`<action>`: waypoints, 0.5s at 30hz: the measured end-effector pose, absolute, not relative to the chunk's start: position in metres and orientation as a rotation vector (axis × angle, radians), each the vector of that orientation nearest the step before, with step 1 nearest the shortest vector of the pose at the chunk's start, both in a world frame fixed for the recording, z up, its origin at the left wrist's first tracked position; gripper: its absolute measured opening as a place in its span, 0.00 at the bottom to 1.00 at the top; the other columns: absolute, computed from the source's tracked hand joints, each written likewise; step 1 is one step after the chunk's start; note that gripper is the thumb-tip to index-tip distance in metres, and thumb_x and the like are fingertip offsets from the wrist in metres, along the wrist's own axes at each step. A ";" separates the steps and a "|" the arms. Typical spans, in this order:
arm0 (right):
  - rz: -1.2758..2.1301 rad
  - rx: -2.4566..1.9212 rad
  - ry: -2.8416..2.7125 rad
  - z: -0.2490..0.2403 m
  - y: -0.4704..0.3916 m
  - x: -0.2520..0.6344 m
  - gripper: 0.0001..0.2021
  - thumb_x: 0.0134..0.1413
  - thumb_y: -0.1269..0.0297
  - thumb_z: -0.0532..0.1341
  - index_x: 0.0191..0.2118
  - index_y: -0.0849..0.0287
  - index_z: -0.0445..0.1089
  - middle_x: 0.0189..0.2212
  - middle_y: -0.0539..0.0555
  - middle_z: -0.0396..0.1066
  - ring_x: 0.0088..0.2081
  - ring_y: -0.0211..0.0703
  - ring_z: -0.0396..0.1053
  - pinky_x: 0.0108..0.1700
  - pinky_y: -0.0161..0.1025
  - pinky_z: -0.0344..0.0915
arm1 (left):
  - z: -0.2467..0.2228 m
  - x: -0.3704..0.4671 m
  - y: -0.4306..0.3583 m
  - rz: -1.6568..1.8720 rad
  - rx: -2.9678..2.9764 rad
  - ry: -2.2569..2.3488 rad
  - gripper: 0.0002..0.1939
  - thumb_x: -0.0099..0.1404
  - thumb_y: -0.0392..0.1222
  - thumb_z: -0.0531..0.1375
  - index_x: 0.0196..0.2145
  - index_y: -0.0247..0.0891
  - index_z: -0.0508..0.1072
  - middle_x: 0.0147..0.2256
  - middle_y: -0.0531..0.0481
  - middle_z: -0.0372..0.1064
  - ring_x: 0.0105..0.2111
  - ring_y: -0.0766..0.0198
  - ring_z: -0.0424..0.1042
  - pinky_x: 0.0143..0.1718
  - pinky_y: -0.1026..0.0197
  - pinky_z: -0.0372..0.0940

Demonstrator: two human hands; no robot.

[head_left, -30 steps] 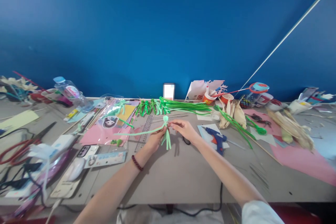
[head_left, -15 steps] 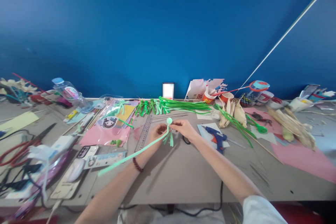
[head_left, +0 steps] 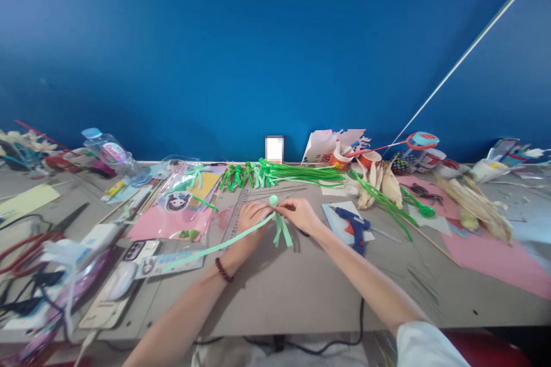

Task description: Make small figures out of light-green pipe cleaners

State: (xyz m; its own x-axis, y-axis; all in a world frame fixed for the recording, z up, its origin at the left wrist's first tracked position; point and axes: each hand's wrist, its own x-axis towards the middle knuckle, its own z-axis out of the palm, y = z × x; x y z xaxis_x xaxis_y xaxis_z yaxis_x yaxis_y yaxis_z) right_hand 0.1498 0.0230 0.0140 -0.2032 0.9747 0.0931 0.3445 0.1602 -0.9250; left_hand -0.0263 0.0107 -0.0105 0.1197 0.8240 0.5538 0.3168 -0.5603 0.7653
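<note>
Both hands work at a pale mint-green pipe-cleaner piece (head_left: 282, 232), held just above the table. It has a small round ball on top and several short strands hanging down. One long strand runs from it toward the lower left, passing in front of my left wrist. My left hand (head_left: 253, 219) is closed at the piece's left side, just under the ball, its fingertips partly hidden. From the other side, my right hand (head_left: 299, 215) pinches it below the ball with thumb and fingertips. Behind them lies a row of green pipe-cleaner figures (head_left: 243, 175).
Long green pipe cleaners (head_left: 307, 172) lie along the wall. A blue glue gun (head_left: 355, 226) rests right of my hands. A clear ruler (head_left: 236, 217) and a plastic bag over pink paper (head_left: 172, 218) are on the left, with scissors (head_left: 32, 246) and a phone (head_left: 101, 309) farther out.
The piece has tilted and dropped slightly, and its hanging strands now fan out lower. My left hand has rolled so that its back faces up more. Both hands stay on the piece.
</note>
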 end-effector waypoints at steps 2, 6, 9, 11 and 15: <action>0.999 -1.270 -1.693 0.015 0.021 0.148 0.10 0.47 0.59 0.61 0.29 0.59 0.76 0.27 0.51 0.76 0.30 0.44 0.72 0.34 0.36 0.66 | -0.011 -0.025 0.011 1.460 1.843 1.104 0.04 0.55 0.45 0.64 0.29 0.47 0.78 0.32 0.47 0.75 0.37 0.53 0.69 0.47 0.50 0.58; 0.864 -1.252 -1.736 0.015 0.015 0.142 0.07 0.49 0.63 0.60 0.28 0.57 0.75 0.27 0.52 0.76 0.30 0.44 0.72 0.35 0.37 0.66 | -0.011 -0.023 0.011 1.514 1.708 1.119 0.00 0.52 0.42 0.66 0.25 0.48 0.78 0.26 0.49 0.73 0.33 0.54 0.68 0.45 0.51 0.58; 0.786 -1.225 -1.718 0.014 0.011 0.137 0.07 0.50 0.65 0.58 0.29 0.57 0.75 0.27 0.52 0.76 0.30 0.44 0.72 0.36 0.38 0.67 | -0.008 -0.019 0.008 1.608 1.610 1.167 0.02 0.51 0.40 0.67 0.25 0.46 0.78 0.26 0.49 0.72 0.32 0.56 0.68 0.42 0.55 0.59; 0.752 -1.208 -1.687 0.012 0.008 0.134 0.07 0.50 0.65 0.58 0.30 0.57 0.74 0.28 0.53 0.76 0.31 0.44 0.72 0.36 0.38 0.67 | -0.005 -0.016 0.005 1.634 1.527 1.222 0.01 0.51 0.40 0.67 0.25 0.44 0.78 0.26 0.49 0.73 0.32 0.57 0.69 0.41 0.57 0.60; 0.688 -1.172 -1.648 0.011 0.005 0.131 0.07 0.51 0.65 0.58 0.29 0.58 0.74 0.28 0.54 0.75 0.31 0.43 0.71 0.36 0.37 0.66 | -0.002 -0.011 0.004 1.604 1.350 1.280 0.05 0.51 0.43 0.66 0.25 0.40 0.76 0.26 0.51 0.72 0.30 0.61 0.68 0.35 0.59 0.62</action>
State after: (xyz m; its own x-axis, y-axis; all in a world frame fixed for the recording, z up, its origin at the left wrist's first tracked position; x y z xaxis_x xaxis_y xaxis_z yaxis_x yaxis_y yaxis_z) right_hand 0.1314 0.0052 0.0108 -0.0736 0.9220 0.3800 0.3780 0.3784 -0.8449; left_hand -0.0114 0.0038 -0.0020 -0.2386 0.9213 0.3070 0.0947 -0.2926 0.9515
